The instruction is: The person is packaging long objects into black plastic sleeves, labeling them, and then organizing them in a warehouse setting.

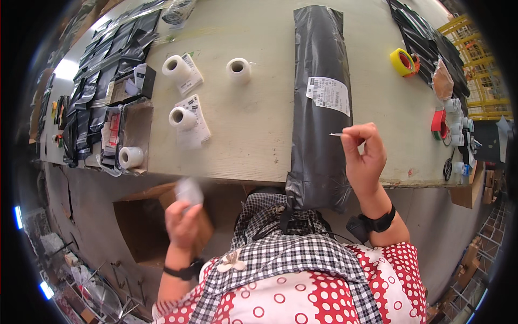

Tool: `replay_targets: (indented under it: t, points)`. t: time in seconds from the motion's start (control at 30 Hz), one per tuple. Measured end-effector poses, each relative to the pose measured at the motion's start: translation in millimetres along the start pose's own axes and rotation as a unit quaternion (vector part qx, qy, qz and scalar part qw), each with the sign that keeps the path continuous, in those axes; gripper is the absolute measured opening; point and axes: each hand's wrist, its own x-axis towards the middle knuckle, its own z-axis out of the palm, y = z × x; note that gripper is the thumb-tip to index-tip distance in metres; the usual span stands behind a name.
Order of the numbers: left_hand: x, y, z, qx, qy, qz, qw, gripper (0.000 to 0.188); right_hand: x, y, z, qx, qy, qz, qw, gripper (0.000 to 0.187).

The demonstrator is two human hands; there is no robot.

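My left hand (182, 231) is off the table's front edge, with its fingers pinched on a whitish sheet (189, 193) smeared by motion; its exact kind does not show. Over the black plastic-wrapped parcel (319, 146), my right hand (366, 156) is closed, thumb and fingertip together on a thin pale sliver (335, 134). The parcel is long and lies lengthwise, its near end hanging past the table edge. A white printed label (330, 95) sits on its upper side, with one corner looking slightly raised.
Clear film rolls stand on stacks of labels (197, 116), and another film roll (238, 70) stands apart. Black bags (97, 86) and an open box (136, 127) occupy the left. At right are yellow tape (403, 62) and red tape (438, 124). A cardboard box (141, 227) sits below the table.
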Motion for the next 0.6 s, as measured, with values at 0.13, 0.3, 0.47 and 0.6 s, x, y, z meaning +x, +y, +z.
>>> replay_targets:
  t: [0.13, 0.3, 0.47, 0.6]
  points:
    - [-129, -67, -44, 0.185, -0.271, -0.312, 0.891, 0.026, -4, 16, -4, -0.096, -0.026, -0.139, 0.985, 0.017]
    - [-87, -34, -36, 0.084, -0.415, -0.420, 0.802, 0.026, -6, 20, -6, -0.107, -0.058, -0.243, 0.962, 0.023]
    - [110, 97, 39, -0.633, -0.219, -0.392, 0.631, 0.034, 0, 24, -8, -0.079, -0.083, -0.282, 0.952, 0.025]
    - [175, 134, 69, -0.754, -0.238, -0.370, 0.487, 0.033, 5, 26, -9, -0.098, -0.106, -0.304, 0.942, 0.022]
